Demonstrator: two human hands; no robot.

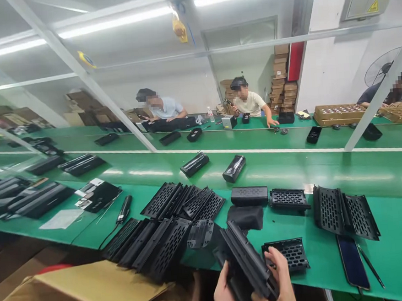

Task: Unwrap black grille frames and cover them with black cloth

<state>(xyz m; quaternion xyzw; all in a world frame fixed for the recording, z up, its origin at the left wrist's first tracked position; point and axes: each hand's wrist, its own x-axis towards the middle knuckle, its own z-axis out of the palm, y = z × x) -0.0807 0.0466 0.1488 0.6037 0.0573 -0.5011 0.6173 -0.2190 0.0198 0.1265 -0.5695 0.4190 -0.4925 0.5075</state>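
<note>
Held part: long black ribbed plastic housing (244,257), matt with a faint sheen on the ridges, gripped by the bare left hand (224,295) and right hand (281,280).
Grilles: flat black perforated plastic panels (166,240), dull, smooth between the holes.
Bench: green work mat (399,228), smooth and glossy, throwing back the ceiling lights.
Box: brown corrugated cardboard carton (83,291), matt, papery.
Phone: dark glass-faced slab phone (352,261), highly glossy.
Frame: grey metal struts (89,82), smooth, satin.
Sheet: clear plastic film bag (61,219), thin and shiny.
</note>
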